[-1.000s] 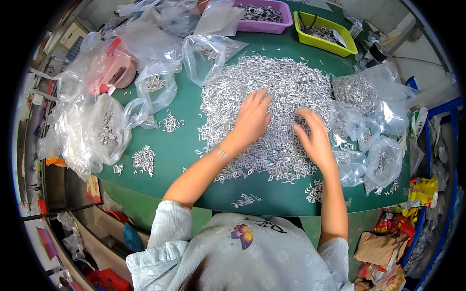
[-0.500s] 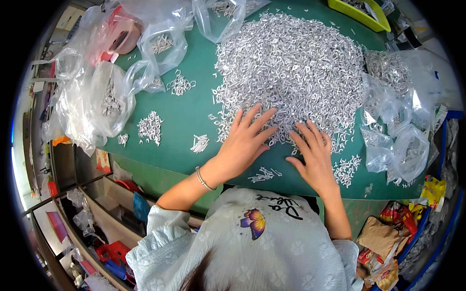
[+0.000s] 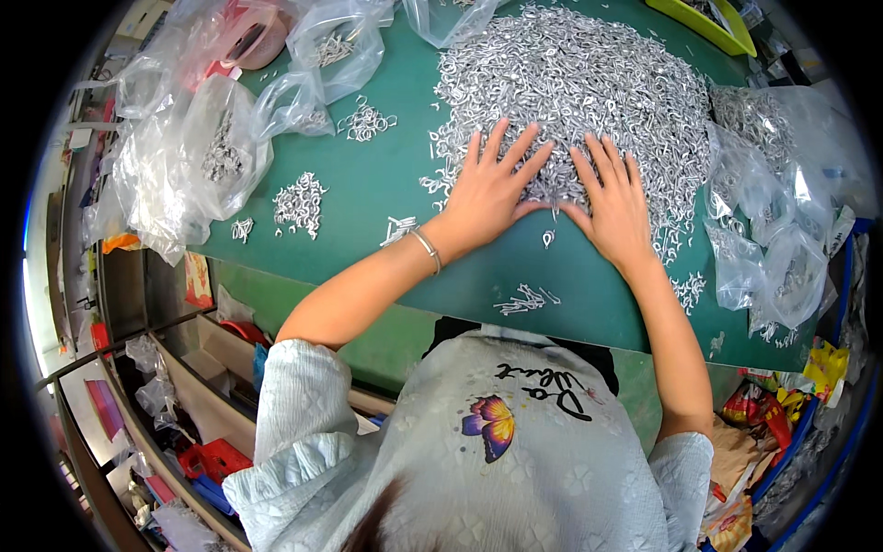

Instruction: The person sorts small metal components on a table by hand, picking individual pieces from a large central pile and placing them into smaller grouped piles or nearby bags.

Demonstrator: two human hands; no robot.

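Note:
A large pile of small silver metal pieces, many shaped like hooks or loops, spreads over the green table. My left hand presses on the pile's near edge, palm down with the fingers spread. Beside it my right hand lies flat on the same edge, fingers stretched out. The two thumbs point toward each other across the edge of the pile. One loose loop-shaped piece sits on the bare table just below them. Neither hand grips anything that I can see.
Small sorted heaps lie around: curved pieces, larger loops, pins near my left wrist and pins by the table's front edge. Plastic bags crowd the left, more bags the right. A yellow tray stands far right.
Both hands have pushed farther forward into the near edge of the pile, and their thumbs have come closer together. A loose piece now shows below them. The whole view has shifted slightly.

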